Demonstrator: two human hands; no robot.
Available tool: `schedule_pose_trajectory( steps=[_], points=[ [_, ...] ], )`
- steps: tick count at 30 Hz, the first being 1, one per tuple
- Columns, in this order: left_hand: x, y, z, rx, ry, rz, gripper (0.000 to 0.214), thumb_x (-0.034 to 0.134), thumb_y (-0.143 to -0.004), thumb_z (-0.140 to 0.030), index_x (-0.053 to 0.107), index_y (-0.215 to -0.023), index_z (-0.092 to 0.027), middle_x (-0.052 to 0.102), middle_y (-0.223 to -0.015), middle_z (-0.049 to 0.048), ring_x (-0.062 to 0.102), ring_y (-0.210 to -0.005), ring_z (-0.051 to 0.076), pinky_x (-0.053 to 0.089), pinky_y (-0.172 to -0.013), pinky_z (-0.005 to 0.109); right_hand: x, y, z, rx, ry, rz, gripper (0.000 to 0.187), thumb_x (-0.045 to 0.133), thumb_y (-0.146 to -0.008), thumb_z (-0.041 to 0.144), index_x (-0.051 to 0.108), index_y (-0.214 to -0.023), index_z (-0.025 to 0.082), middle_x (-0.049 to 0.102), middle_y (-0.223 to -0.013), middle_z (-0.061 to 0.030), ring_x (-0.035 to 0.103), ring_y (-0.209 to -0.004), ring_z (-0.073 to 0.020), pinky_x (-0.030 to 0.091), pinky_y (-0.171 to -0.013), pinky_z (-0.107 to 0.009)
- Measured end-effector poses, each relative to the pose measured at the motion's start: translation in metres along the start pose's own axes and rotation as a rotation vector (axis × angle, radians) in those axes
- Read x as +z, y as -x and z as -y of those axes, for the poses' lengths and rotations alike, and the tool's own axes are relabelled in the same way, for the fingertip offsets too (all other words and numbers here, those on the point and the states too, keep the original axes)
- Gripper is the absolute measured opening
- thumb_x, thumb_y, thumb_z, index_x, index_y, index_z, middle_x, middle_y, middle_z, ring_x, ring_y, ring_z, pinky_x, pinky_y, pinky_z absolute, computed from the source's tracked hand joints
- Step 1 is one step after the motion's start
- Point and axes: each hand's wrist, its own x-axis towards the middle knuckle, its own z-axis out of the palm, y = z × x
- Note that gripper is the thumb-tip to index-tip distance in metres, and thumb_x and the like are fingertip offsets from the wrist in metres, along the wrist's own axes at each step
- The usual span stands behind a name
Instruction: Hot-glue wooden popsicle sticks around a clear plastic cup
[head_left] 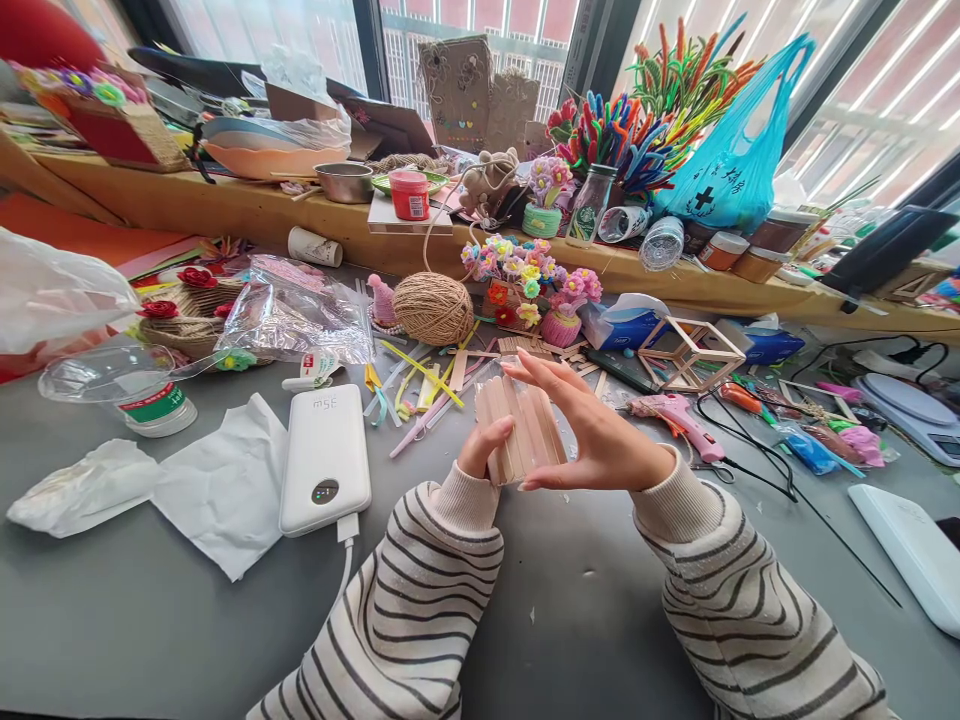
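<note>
A small panel of wooden craft sticks [523,432], laid side by side, is held up over the grey table in front of me. My left hand [487,447] grips it from the left, thumb across its face; the other fingers are hidden behind it. My right hand [577,420] spreads around the right side, fingers stretched over the top and thumb by the lower right edge. Whether that thumb touches the sticks I cannot tell. Loose craft sticks [459,370] lie beyond the panel. A pink glue gun [682,420] rests to the right of my right hand.
At left are a white power bank [326,460] with a cable and crumpled paper [225,485]. A twine ball [433,308], crochet flowers [517,275] and a wooden stick frame [694,355] stand behind. Right are a scale [911,410] and a white device [911,550].
</note>
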Motion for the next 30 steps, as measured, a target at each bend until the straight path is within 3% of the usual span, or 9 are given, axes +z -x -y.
schedule_pose_trajectory(
  steps=[8, 11, 15, 17, 18, 20, 21, 25, 30],
  points=[
    [-0.001, -0.003, 0.004, 0.023, 0.06, -0.024, 0.049, 0.054, -0.072, -0.036, 0.052, -0.116, -0.014, 0.059, -0.114, 0.0075, 0.047, -0.114, 0.03, 0.037, -0.095, 0.041, 0.0, 0.0, -0.001, -0.01, -0.003, -0.012, 0.103, 0.065, -0.061, 0.055, 0.008, -0.139, 0.02, 0.034, -0.138, -0.0121, 0.024, -0.129, -0.0253, 0.022, -0.105, -0.046],
    [-0.002, -0.003, 0.001, 0.003, 0.069, -0.063, 0.055, 0.056, -0.069, -0.04, 0.051, -0.116, -0.013, 0.061, -0.112, 0.0081, 0.049, -0.111, 0.031, 0.041, -0.091, 0.041, -0.007, 0.0, -0.001, 0.036, -0.032, -0.091, 0.095, 0.06, -0.065, 0.057, 0.013, -0.138, 0.02, 0.038, -0.136, -0.0117, 0.03, -0.127, -0.0245, 0.026, -0.104, -0.045],
    [-0.008, -0.001, -0.009, -0.047, 0.052, -0.146, 0.061, 0.056, -0.067, -0.045, 0.05, -0.116, -0.01, 0.064, -0.104, 0.0125, 0.055, -0.103, 0.031, 0.046, -0.086, 0.04, -0.024, 0.01, -0.019, 0.306, 0.058, -0.433, 0.054, 0.045, -0.082, 0.045, 0.035, -0.129, 0.021, 0.052, -0.123, -0.0082, 0.048, -0.114, -0.0203, 0.038, -0.095, -0.04],
    [-0.012, -0.001, -0.014, -0.015, 0.045, -0.183, 0.064, 0.056, -0.066, -0.046, 0.047, -0.119, -0.011, 0.063, -0.104, 0.0127, 0.057, -0.101, 0.029, 0.047, -0.083, 0.039, -0.028, 0.017, -0.035, 0.521, 0.245, -0.479, 0.04, 0.044, -0.083, 0.038, 0.05, -0.116, 0.016, 0.06, -0.111, -0.0096, 0.055, -0.103, -0.0215, 0.045, -0.086, -0.038],
    [-0.014, -0.001, -0.017, -0.003, 0.034, -0.197, 0.065, 0.056, -0.066, -0.047, 0.045, -0.12, -0.012, 0.063, -0.103, 0.0123, 0.058, -0.099, 0.029, 0.048, -0.081, 0.039, -0.027, 0.02, -0.044, 0.636, 0.359, -0.379, 0.033, 0.044, -0.083, 0.034, 0.057, -0.107, 0.014, 0.063, -0.105, -0.0103, 0.057, -0.098, -0.0222, 0.045, -0.084, -0.037],
    [-0.016, 0.0, -0.02, 0.003, 0.001, -0.218, 0.066, 0.055, -0.066, -0.049, 0.045, -0.121, -0.013, 0.064, -0.101, 0.012, 0.06, -0.093, 0.029, 0.051, -0.074, 0.039, -0.021, 0.025, -0.06, 0.836, 0.553, 0.004, 0.03, 0.042, -0.084, 0.027, 0.059, -0.105, 0.013, 0.064, -0.103, -0.0107, 0.058, -0.097, -0.0223, 0.044, -0.083, -0.035],
    [-0.017, 0.0, -0.022, 0.009, -0.008, -0.228, 0.066, 0.055, -0.066, -0.049, 0.045, -0.12, -0.014, 0.064, -0.101, 0.0116, 0.061, -0.091, 0.029, 0.051, -0.072, 0.038, -0.015, 0.026, -0.066, 0.859, 0.575, 0.072, 0.03, 0.043, -0.083, 0.025, 0.061, -0.103, 0.011, 0.065, -0.101, -0.0131, 0.058, -0.097, -0.0244, 0.044, -0.082, -0.035],
    [-0.019, 0.002, -0.027, 0.056, -0.012, -0.282, 0.062, 0.054, -0.067, -0.05, 0.048, -0.119, -0.016, 0.064, -0.101, 0.0098, 0.061, -0.088, 0.027, 0.052, -0.07, 0.036, 0.014, 0.023, -0.077, 0.89, 0.608, 0.206, 0.024, 0.05, -0.077, 0.016, 0.064, -0.092, 0.004, 0.066, -0.092, -0.0212, 0.061, -0.092, -0.0287, 0.043, -0.08, -0.037],
    [-0.021, 0.003, -0.035, 0.123, -0.06, -0.344, 0.059, 0.054, -0.067, -0.05, 0.051, -0.116, -0.017, 0.064, -0.101, 0.0101, 0.062, -0.086, 0.028, 0.053, -0.067, 0.037, 0.037, 0.012, -0.068, 0.892, 0.63, 0.263, 0.032, 0.037, -0.08, 0.009, 0.063, -0.094, -0.003, 0.064, -0.09, -0.0272, 0.059, -0.096, -0.0307, 0.03, -0.095, -0.047]
  ],
)
